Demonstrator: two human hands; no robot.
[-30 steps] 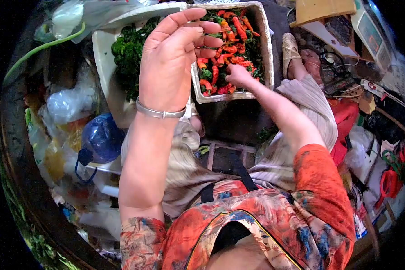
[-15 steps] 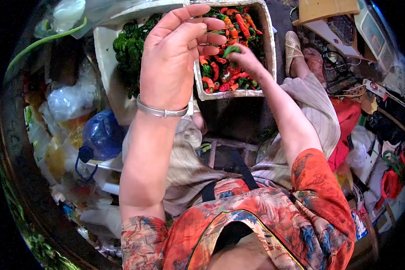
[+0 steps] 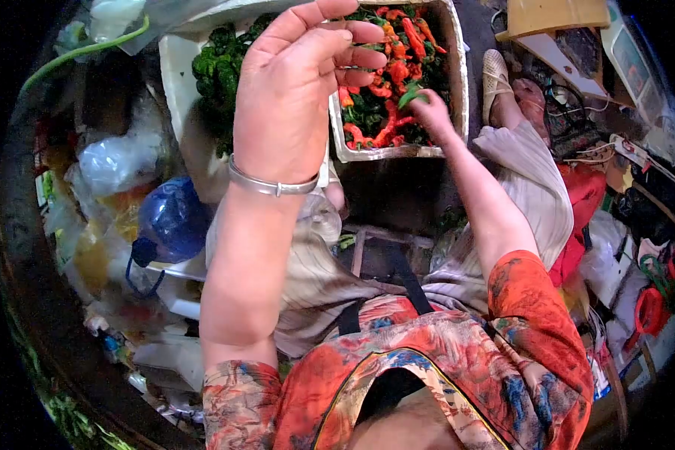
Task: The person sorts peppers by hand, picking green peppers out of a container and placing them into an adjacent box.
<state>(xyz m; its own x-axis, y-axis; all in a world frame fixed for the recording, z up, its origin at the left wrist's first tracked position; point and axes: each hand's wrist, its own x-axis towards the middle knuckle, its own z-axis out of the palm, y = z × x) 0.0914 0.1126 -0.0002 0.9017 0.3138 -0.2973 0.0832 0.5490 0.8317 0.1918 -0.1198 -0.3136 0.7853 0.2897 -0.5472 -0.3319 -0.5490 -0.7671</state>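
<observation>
My left hand [image 3: 285, 97], with a silver bracelet at the wrist, is raised palm-in with its fingers apart and nothing in them. It hovers between two white foam boxes and hides part of both. My right hand [image 3: 432, 114] reaches into the right foam box [image 3: 397, 154], fingers closed on a green pepper [image 3: 410, 95]. Red and orange peppers [image 3: 397, 71] lie heaped in that box, mixed with dark green ones. In the left foam box [image 3: 174, 97] is a pile of green peppers [image 3: 216, 67].
A blue plastic bag [image 3: 174, 221] and clear plastic bags [image 3: 116, 165] lie to my left. To my right are a red cloth [image 3: 577, 217], cables and a scale-like device [image 3: 634, 56]. A shoe-clad foot [image 3: 495, 82] stands beside the right box.
My right hand has moved a little to the right over the peppers, with a green pepper still in its fingers. My left hand keeps its open pose; the view has shifted slightly.
</observation>
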